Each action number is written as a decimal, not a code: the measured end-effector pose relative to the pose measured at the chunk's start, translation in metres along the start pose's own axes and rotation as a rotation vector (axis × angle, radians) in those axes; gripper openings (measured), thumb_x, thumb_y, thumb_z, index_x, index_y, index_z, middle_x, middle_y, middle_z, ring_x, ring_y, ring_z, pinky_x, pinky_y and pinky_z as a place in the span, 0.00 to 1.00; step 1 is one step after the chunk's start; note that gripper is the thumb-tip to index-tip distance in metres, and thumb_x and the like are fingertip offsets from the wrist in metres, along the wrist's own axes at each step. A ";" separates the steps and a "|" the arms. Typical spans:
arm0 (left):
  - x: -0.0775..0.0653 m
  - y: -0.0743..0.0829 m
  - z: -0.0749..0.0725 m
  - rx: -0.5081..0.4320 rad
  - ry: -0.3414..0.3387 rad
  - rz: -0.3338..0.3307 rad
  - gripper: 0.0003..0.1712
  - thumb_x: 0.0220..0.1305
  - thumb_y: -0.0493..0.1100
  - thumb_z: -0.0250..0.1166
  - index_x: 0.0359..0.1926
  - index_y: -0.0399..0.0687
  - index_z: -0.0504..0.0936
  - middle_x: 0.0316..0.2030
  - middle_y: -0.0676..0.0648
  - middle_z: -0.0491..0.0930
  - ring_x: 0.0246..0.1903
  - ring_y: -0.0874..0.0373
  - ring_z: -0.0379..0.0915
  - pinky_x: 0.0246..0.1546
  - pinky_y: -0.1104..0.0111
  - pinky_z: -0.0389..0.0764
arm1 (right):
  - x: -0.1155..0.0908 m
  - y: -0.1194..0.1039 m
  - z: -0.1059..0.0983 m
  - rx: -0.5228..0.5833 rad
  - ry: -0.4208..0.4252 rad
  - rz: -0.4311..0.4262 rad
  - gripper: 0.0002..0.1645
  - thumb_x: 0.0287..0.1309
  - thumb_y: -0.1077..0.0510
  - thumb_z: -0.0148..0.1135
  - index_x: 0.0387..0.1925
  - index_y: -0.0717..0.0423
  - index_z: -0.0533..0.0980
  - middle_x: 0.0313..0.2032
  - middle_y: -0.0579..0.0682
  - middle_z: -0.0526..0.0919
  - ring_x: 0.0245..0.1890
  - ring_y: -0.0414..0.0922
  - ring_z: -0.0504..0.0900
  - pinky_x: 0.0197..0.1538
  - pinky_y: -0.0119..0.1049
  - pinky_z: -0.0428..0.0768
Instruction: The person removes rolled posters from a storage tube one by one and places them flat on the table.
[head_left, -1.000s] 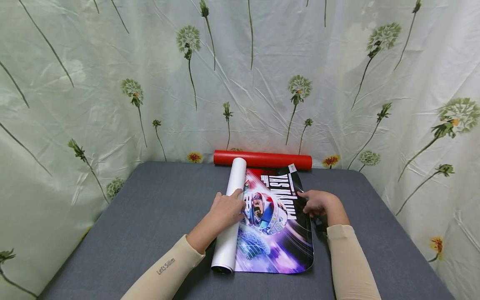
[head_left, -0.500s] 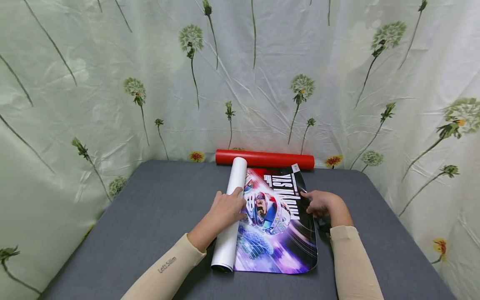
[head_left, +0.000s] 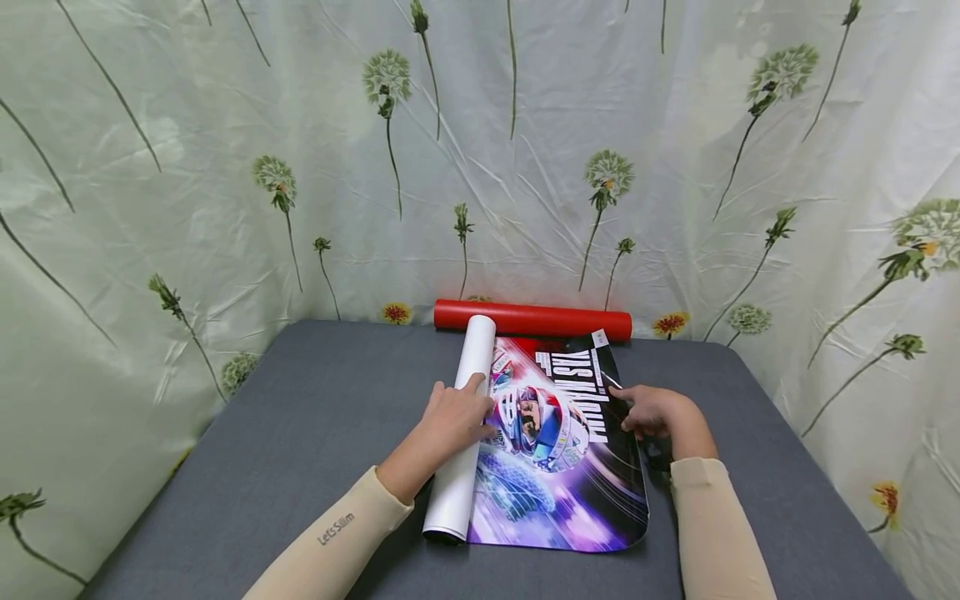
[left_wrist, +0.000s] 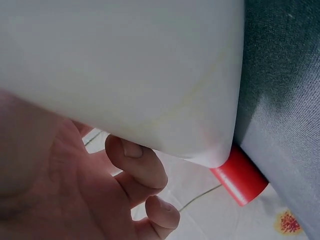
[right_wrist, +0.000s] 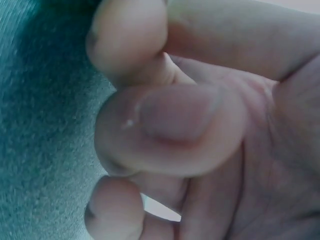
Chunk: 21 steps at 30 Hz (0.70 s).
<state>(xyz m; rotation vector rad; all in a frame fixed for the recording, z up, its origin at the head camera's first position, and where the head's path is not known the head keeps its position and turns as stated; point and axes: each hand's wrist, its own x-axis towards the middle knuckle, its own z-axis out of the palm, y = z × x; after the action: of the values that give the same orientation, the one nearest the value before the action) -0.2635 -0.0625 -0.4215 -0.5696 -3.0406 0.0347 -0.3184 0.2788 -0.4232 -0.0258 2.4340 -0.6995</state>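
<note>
A glossy poster (head_left: 528,500), printed with a racing helmet and white lettering, lies partly unrolled on the grey tabletop. Its left part remains a white-backed roll (head_left: 448,500). My left hand (head_left: 453,417) holds that roll around its middle, index finger and thumb reaching over it. In the left wrist view, bent fingers (left_wrist: 137,162) sit right against the white roll (left_wrist: 125,70). My right hand (head_left: 656,412) pinches the poster's right edge beside the lettering. Close up in the right wrist view are its curled fingers (right_wrist: 127,37); the poster is hidden there.
A red tube (head_left: 532,319) lies crosswise along the back of the grey table (head_left: 322,417), just behind the top of the white roll. A pale curtain (head_left: 517,167) with dandelion prints hangs right behind the table.
My right hand has drawn the poster's edge slightly rightward, and more of the print shows. My left hand stays on the roll. The view has shifted slightly.
</note>
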 end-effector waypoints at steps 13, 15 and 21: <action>-0.001 -0.005 0.001 0.004 -0.014 0.009 0.12 0.65 0.58 0.76 0.46 0.63 0.92 0.73 0.48 0.74 0.30 0.52 0.76 0.38 0.61 0.64 | -0.003 0.008 -0.002 -0.014 0.000 -0.005 0.50 0.68 0.64 0.63 0.84 0.55 0.50 0.19 0.49 0.77 0.16 0.40 0.66 0.23 0.31 0.65; -0.001 -0.005 0.000 -0.004 -0.022 0.001 0.14 0.63 0.59 0.77 0.46 0.63 0.91 0.72 0.47 0.74 0.31 0.52 0.76 0.39 0.61 0.65 | -0.003 0.010 -0.003 -0.012 0.002 -0.004 0.50 0.68 0.63 0.63 0.84 0.55 0.51 0.19 0.49 0.78 0.16 0.40 0.66 0.24 0.31 0.65; -0.002 -0.006 -0.002 -0.024 -0.023 0.011 0.08 0.66 0.53 0.75 0.46 0.64 0.92 0.74 0.50 0.74 0.31 0.52 0.76 0.39 0.60 0.64 | -0.005 0.015 -0.005 0.010 -0.004 -0.013 0.50 0.69 0.64 0.62 0.84 0.56 0.49 0.19 0.49 0.77 0.17 0.40 0.66 0.24 0.30 0.65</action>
<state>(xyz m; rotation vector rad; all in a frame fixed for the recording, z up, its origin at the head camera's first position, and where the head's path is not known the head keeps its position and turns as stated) -0.2635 -0.0688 -0.4195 -0.5913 -3.0642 0.0048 -0.3144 0.2952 -0.4245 -0.0386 2.4283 -0.7169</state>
